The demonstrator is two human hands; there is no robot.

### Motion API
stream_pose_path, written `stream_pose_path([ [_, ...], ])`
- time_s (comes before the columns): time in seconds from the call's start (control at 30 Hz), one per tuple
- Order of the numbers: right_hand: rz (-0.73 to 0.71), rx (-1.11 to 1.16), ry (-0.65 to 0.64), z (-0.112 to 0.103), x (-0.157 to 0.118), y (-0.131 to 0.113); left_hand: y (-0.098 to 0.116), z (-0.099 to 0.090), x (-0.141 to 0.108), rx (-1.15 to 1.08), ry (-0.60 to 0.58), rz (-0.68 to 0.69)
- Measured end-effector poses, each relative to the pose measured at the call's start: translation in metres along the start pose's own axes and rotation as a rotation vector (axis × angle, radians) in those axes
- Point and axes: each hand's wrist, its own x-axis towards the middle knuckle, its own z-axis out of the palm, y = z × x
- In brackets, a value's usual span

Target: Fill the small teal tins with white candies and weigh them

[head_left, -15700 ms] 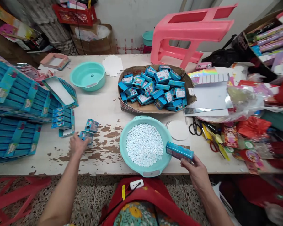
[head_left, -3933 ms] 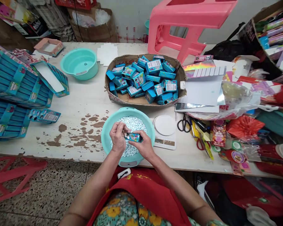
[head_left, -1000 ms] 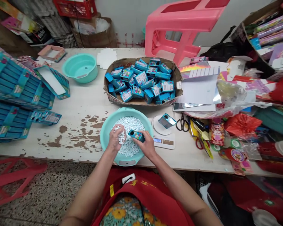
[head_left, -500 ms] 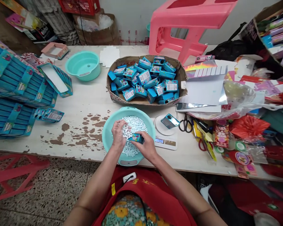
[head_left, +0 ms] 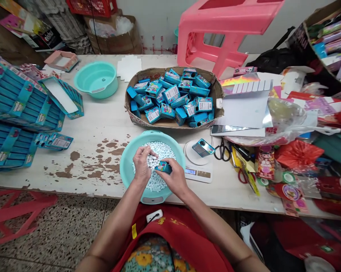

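Observation:
A turquoise basin [head_left: 125, 166] at the table's front holds many small white candies [head_left: 156, 184]. Over it, my right hand [head_left: 174, 176] grips a small blue candy box [head_left: 164, 166], tilted with one end toward the left. My left hand [head_left: 142, 163] is curled beside that end, holding white candies against the box's opening. Whether any are inside the box is hidden. Right of the basin, another blue box stands on the round plate of a white scale [head_left: 199, 172] with a lit display.
Behind the basin sits a cardboard tray [head_left: 174, 129] full of blue boxes. Stacked blue display cartons [head_left: 23, 109] fill the left. A second turquoise basin [head_left: 96, 79] and a pink stool [head_left: 230, 20] stand at the back. Scissors [head_left: 223, 151] and packaging clutter lie right.
My left hand's fingers have curled in closer, and fewer candies show in its palm. The box stays in my right hand. The whole view has shifted slightly.

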Motion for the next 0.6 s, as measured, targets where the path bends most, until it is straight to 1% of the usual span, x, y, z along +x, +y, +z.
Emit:
stream_pose_path([
  [0.1,0.005,0.019,-0.012,0.0,0.001,0.003,0.0,0.001,0.002,0.002,-0.006,-0.019],
  [0.3,0.017,0.048,-0.012,-0.003,0.003,0.008,0.0,0.007,0.004,0.002,-0.028,-0.008],
  [0.47,0.032,0.04,-0.046,0.0,0.002,0.011,0.0,0.008,0.007,0.004,-0.035,-0.021],
  [0.6,0.055,0.065,-0.021,0.001,0.002,0.013,-0.001,0.01,0.005,0.032,-0.07,-0.014],
])
